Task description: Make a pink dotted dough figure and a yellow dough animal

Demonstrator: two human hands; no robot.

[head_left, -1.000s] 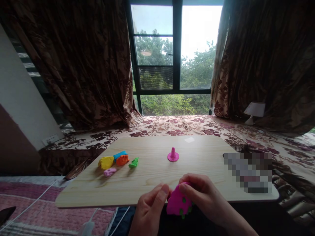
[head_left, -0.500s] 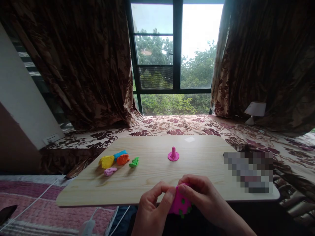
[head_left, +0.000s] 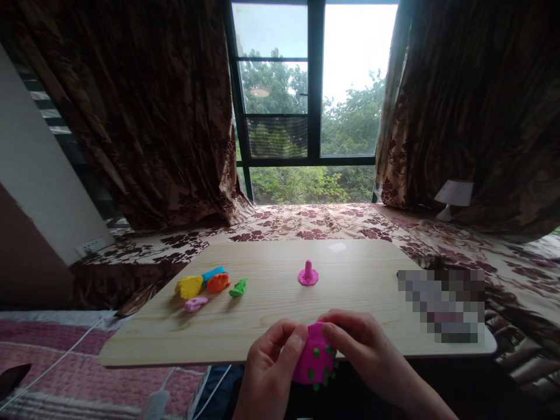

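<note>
A magenta piece of modelling clay (head_left: 312, 364), dotted with several small green balls, is pinched at its upper edge between both hands just past the table's near edge. My left hand (head_left: 273, 367) grips its left side with thumb and fingers. On the other side, my right hand (head_left: 361, 350) is closed on its upper right edge, thumb on the front. Farther back on the table stands a pink clay piece (head_left: 308, 274), a flat disc with an upright stem. The fingertips behind the held clay are hidden.
Clay lumps lie at the table's left: yellow (head_left: 189, 287), blue (head_left: 214, 274), orange (head_left: 218, 283), light pink (head_left: 195, 304) and green (head_left: 238, 287). A pixelated object (head_left: 441, 306) covers the right side of the wooden table (head_left: 271, 262). A white lamp (head_left: 454, 195) stands beyond.
The magenta clay has turned and risen slightly, showing more of its green-dotted face. Both hands have shifted a little, still holding it. The lumps on the table have stayed put.
</note>
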